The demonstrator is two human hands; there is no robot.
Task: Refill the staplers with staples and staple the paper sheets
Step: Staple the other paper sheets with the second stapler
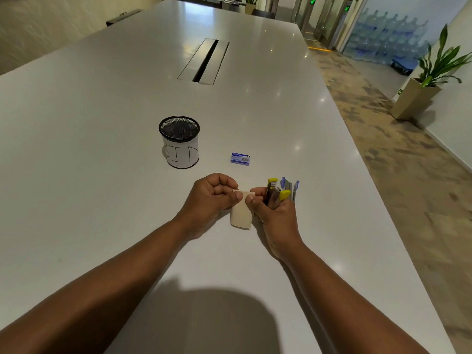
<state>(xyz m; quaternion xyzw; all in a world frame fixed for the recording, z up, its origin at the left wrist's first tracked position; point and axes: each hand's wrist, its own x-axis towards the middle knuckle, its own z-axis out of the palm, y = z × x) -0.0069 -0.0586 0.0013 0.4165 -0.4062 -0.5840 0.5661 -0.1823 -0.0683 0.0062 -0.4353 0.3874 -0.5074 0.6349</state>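
1. Both hands met over a white table, sharing a small paper.
2. The left hand was curled, thumb and forefinger pinching the paper's top edge.
3. The right hand pinched the paper too, its other fingers clasping a bundle of staplers.
4. A staple box lay beyond the hands, near a mesh cup.

- The room is bright and the picture is mostly sharp.
- Small shiny light spots dot the white table.
- A big dark shadow lies near the bottom.
- The edges bend and look blurry.
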